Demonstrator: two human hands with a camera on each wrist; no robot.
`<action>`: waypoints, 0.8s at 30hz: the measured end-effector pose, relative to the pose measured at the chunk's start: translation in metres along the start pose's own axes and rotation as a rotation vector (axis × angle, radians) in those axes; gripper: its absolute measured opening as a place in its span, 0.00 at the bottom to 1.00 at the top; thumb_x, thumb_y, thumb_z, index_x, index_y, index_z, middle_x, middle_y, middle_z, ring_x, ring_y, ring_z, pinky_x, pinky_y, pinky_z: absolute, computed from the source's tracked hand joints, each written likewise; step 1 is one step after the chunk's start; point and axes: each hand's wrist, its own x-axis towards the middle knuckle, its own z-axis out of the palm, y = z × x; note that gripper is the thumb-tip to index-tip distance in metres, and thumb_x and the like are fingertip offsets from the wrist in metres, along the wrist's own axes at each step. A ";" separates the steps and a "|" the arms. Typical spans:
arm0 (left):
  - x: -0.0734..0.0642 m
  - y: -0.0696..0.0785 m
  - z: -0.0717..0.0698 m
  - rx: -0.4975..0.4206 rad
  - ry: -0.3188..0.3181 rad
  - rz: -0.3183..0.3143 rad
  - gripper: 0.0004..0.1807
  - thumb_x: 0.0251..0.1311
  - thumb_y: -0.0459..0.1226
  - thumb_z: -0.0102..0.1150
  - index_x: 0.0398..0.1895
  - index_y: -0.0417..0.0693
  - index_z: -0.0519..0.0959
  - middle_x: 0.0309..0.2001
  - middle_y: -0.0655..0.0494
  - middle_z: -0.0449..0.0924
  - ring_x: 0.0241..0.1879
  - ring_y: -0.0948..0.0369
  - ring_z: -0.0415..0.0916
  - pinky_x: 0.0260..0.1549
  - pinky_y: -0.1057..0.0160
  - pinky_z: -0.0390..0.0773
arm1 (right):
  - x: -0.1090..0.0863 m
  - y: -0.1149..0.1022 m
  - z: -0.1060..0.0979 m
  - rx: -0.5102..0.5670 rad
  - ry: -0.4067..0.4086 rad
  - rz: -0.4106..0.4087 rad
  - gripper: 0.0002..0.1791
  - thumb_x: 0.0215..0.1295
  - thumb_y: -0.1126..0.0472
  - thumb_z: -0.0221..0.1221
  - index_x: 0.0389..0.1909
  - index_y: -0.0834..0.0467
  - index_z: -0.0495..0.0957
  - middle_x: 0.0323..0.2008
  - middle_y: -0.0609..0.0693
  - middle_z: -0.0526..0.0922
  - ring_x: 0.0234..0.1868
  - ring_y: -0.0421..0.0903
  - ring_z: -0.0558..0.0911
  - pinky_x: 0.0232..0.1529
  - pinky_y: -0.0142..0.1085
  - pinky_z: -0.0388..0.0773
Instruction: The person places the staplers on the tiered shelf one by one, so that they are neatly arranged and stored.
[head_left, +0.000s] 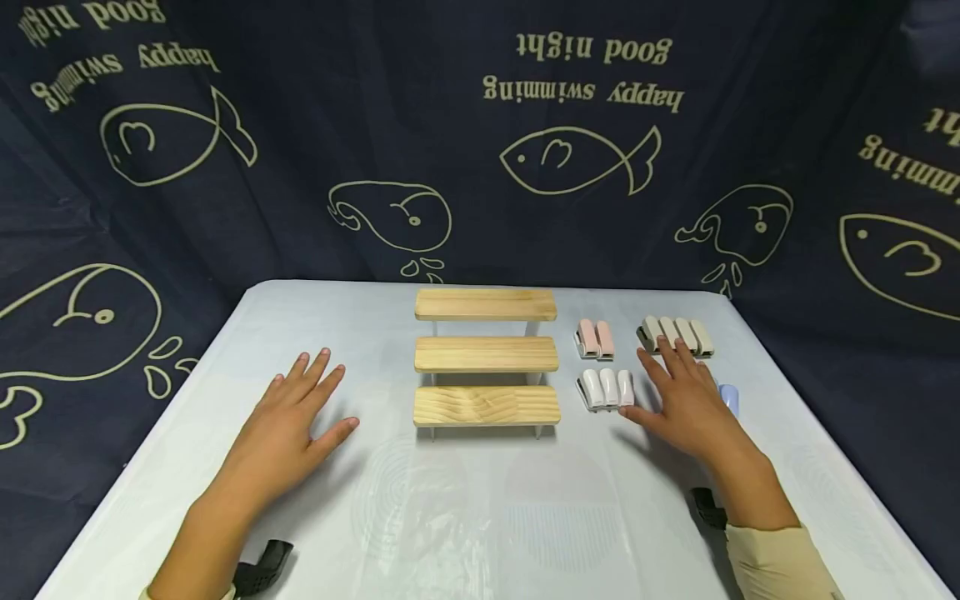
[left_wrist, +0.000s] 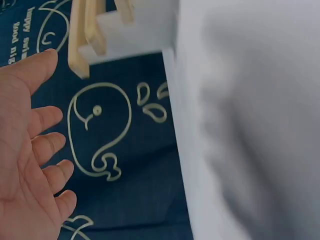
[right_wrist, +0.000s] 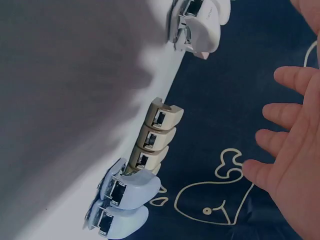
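My left hand (head_left: 288, 429) hovers over the left of the table, its fingers spread and holding nothing. On the right, my other hand (head_left: 686, 408) is also spread, above a group of small staplers. Three white staplers (head_left: 609, 388) sit by its thumb. Beyond its fingertips stand several beige staplers (head_left: 701, 337) in a row. Two pink staplers (head_left: 587, 338) lie behind the white ones. A blue stapler (head_left: 729, 398) is partly hidden by the right hand; two blue staplers (right_wrist: 135, 190) show in the right wrist view. Between the hands stands a three-tier wooden shelf (head_left: 486, 354).
The white-covered table (head_left: 465, 517) ends at a dark blue curtain (head_left: 465, 75) with fish and whale drawings. The curtain surrounds the back and both sides. Black straps or mounts (head_left: 262, 568) show near both wrists.
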 end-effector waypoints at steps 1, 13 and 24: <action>0.002 0.003 0.002 -0.030 -0.004 0.004 0.39 0.64 0.55 0.62 0.72 0.43 0.67 0.76 0.46 0.55 0.75 0.46 0.48 0.71 0.42 0.48 | -0.001 0.001 -0.001 0.018 0.010 -0.004 0.51 0.60 0.37 0.66 0.73 0.65 0.59 0.75 0.70 0.48 0.75 0.68 0.43 0.67 0.68 0.45; 0.016 0.036 0.019 -0.384 -0.043 0.032 0.36 0.65 0.50 0.65 0.73 0.50 0.66 0.76 0.61 0.55 0.72 0.54 0.57 0.65 0.45 0.65 | -0.014 0.034 -0.006 0.102 0.109 0.022 0.46 0.59 0.47 0.69 0.70 0.69 0.62 0.71 0.73 0.55 0.71 0.73 0.52 0.60 0.71 0.56; 0.019 0.042 0.039 -0.523 -0.062 0.027 0.34 0.64 0.45 0.67 0.71 0.47 0.69 0.73 0.54 0.63 0.70 0.50 0.61 0.62 0.43 0.68 | -0.032 0.065 -0.004 0.127 0.079 0.107 0.45 0.57 0.50 0.71 0.67 0.72 0.63 0.68 0.77 0.57 0.65 0.78 0.57 0.57 0.72 0.58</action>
